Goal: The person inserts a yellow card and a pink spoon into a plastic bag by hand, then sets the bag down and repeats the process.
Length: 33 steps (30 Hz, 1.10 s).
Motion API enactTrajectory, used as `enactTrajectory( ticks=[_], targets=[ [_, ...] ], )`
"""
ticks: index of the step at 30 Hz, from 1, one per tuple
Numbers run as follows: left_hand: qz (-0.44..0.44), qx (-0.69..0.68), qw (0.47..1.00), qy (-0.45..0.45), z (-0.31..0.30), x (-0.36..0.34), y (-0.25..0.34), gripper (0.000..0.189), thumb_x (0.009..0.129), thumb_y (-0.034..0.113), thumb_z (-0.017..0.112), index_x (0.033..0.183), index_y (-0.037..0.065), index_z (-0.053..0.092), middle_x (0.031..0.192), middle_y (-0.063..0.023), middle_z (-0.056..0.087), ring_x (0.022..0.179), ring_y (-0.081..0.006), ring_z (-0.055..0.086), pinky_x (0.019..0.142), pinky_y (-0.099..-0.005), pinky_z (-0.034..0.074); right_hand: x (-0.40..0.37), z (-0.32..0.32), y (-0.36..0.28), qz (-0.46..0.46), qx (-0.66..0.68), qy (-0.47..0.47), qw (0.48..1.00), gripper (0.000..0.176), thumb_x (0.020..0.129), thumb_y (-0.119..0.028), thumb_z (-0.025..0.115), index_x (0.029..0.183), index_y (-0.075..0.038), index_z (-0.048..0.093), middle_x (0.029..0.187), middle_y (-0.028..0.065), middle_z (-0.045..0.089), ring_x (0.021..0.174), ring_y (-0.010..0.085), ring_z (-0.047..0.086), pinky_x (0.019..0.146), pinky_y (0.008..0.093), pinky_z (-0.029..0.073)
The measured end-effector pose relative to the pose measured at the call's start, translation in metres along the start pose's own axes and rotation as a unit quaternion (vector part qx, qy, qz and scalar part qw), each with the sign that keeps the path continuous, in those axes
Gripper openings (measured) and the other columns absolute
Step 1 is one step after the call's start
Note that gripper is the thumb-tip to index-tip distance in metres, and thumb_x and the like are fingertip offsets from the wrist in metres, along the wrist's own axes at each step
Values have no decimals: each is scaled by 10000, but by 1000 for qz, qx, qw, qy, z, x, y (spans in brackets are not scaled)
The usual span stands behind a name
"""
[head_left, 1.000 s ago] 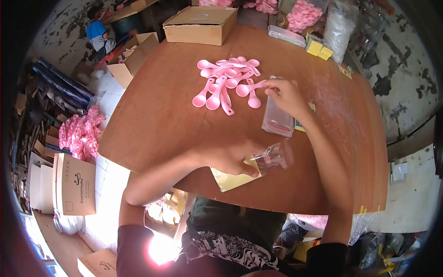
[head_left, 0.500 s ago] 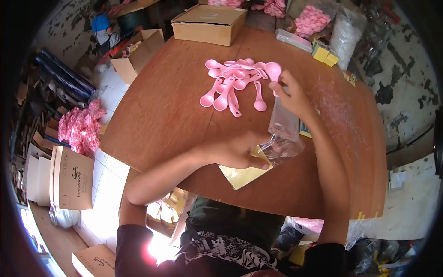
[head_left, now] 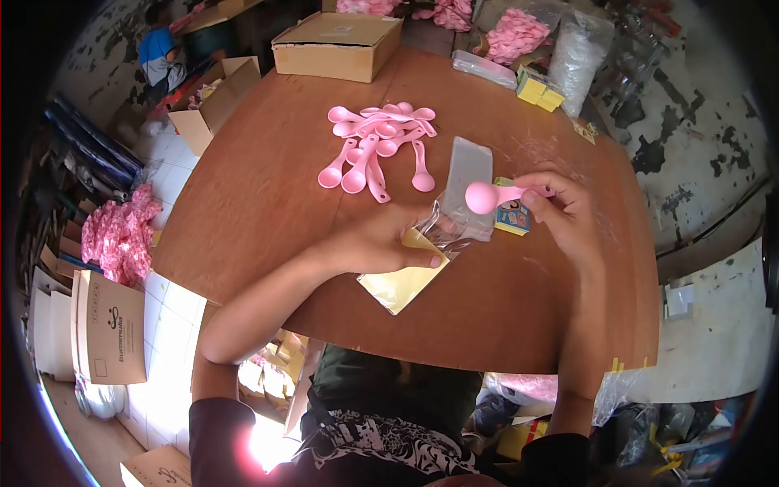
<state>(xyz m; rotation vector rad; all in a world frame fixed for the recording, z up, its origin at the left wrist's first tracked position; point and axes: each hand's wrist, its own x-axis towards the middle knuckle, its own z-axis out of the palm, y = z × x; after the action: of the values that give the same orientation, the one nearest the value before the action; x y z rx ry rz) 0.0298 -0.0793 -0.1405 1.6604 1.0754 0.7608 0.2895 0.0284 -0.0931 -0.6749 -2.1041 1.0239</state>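
Note:
A pink spoon point(head_left: 482, 197) is pinched by its handle in my right hand point(head_left: 561, 204), its round bowl pointing left. My left hand point(head_left: 384, 242) grips a clear plastic bag point(head_left: 448, 230) with a pale yellow card point(head_left: 403, 276) inside, just above the table's near part. The bag's loose clear end spreads toward the spoon. Beyond my left hand lies a heap of pink spoons point(head_left: 381, 134). Behind the held spoon lie a stack of clear bags point(head_left: 469, 166) and a small blue and yellow printed stack point(head_left: 511, 216).
A cardboard box point(head_left: 337, 50) sits at the table's point(head_left: 268, 174) far edge. Yellow packs point(head_left: 539, 91) and a clear plastic roll point(head_left: 581, 61) stand at the far right. Left, on the floor, are a pink bundle point(head_left: 122, 235) and a carton point(head_left: 109, 329). Another person point(head_left: 160, 57) is at the back left.
My right hand has brought the pink spoon from beside the heap nearer to me, turning it sideways. My left hand still holds the bag. The whole view has shifted slightly.

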Motion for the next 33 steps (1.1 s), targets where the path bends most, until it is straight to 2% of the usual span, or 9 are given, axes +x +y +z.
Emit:
enactTrajectory(
  ticks=[1,5,8,10,17,20,22,29,33],
  targets=[
    [0,-13,1000,-14,0,0,0,471,861,181,710,1295,87,553,997,-64,672,862,-126,615,761,-294,490,-1,1,3,-17,-10,4,1000,132,904,-44,634,1016,-4,691,932,-1,584,703,35,521,577,192,406],
    [-3,-10,999,-35,-1,0,-1,478,862,183,709,1301,83,549,994,-65,673,871,-119,611,766,-293,487,-1,2,12,-4,22,17,1000,127,880,-21,658,1000,6,689,950,14,603,739,53,557,604,199,438],
    [11,-22,999,-35,0,1,-6,449,860,150,730,1257,54,541,888,3,633,766,-59,572,644,-254,464,-2,4,9,34,26,23,999,115,881,-40,665,983,10,686,947,21,606,744,64,555,623,210,441],
    [23,-10,999,-19,0,2,-10,480,852,180,716,1285,68,543,929,-68,675,792,-130,620,711,-298,494,-2,4,9,4,8,-17,1000,105,890,-40,654,980,5,682,935,14,612,753,73,553,655,221,441],
    [29,3,999,-38,1,0,-5,543,843,187,721,1326,57,511,902,-80,678,771,-142,633,697,-294,501,-5,9,4,63,5,-8,998,91,906,-20,608,971,-2,670,901,-4,621,790,64,555,689,222,436],
    [-17,15,999,-36,0,0,-2,494,846,148,743,1273,27,526,927,-31,657,800,-78,597,680,-257,483,-4,7,4,52,5,-21,998,88,907,-18,604,971,4,661,899,-1,625,793,57,556,687,215,439],
    [75,12,997,-14,3,3,-16,498,844,142,742,1279,37,523,983,-48,657,864,-93,600,735,-268,486,-5,6,2,58,31,-30,997,92,900,-6,609,978,6,656,899,-1,627,801,50,556,699,208,447],
    [22,0,998,-56,0,0,-8,498,847,136,738,1287,50,521,1030,-43,643,923,-113,595,796,-277,478,-7,11,2,69,21,-37,997,115,871,23,635,983,4,653,916,-2,631,839,50,565,750,212,468],
    [92,-17,995,-36,4,6,-27,540,836,199,739,1313,57,528,979,-64,664,883,-133,619,785,-298,498,-6,13,4,59,49,-28,997,116,861,10,659,977,4,651,918,-3,633,838,50,567,740,213,467]
  ],
)
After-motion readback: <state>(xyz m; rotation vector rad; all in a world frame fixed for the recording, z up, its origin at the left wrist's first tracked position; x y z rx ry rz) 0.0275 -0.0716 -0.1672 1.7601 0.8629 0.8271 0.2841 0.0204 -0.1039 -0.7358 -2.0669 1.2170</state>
